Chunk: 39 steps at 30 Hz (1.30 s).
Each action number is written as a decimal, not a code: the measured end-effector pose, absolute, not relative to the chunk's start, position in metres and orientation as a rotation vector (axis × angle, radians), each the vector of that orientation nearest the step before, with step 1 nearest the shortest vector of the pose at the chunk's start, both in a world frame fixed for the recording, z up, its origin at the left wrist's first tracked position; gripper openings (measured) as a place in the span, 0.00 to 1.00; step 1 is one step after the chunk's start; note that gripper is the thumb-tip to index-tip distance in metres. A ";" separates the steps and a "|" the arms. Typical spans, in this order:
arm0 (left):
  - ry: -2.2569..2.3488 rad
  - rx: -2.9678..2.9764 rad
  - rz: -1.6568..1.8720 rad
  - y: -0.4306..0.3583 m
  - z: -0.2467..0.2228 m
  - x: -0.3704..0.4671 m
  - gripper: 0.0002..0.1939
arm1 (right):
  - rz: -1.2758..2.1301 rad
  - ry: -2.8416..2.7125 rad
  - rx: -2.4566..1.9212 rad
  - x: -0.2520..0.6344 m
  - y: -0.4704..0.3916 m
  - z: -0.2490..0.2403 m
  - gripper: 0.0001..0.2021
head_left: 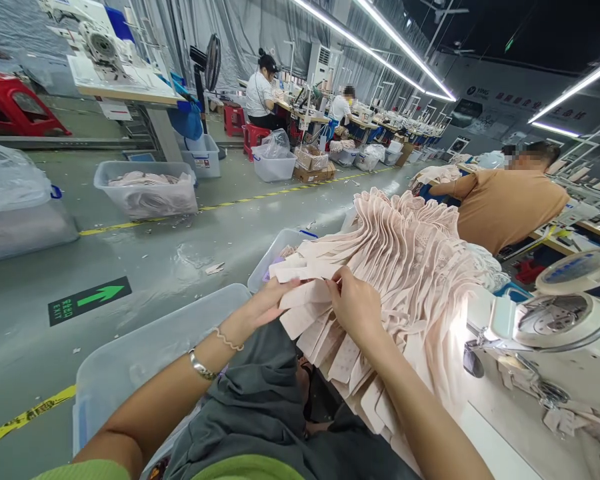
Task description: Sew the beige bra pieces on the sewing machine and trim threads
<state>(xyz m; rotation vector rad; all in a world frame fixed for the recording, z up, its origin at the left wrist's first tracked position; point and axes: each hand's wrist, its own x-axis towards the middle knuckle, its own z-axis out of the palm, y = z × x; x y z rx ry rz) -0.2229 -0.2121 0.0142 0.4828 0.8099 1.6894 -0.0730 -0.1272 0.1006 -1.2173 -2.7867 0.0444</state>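
A thick row of pale pink garment pieces (405,260), with wavy edges and flat strip ends, drapes over the sewing table towards my lap. My right hand (357,307) pinches the edge of one pale pink fabric strip (307,297) between thumb and fingers. My left hand (267,303) has hold of the same strip's left end, its fingertips partly hidden by the cloth. Other strip ends hang just below both hands. To the right of the pile stands a sewing machine (555,333), apart from my hands.
A clear plastic bin (130,360) stands at my left, another bin (270,257) beyond it. Across the aisle are a bin of fabric pieces (147,193) and a machine table (125,87). A person in a brown top (510,203) sits ahead at right; others work farther back.
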 end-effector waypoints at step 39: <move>0.673 0.105 1.800 -0.213 0.026 -0.209 0.18 | 0.171 -2.682 -1.095 -0.053 -0.148 0.086 0.07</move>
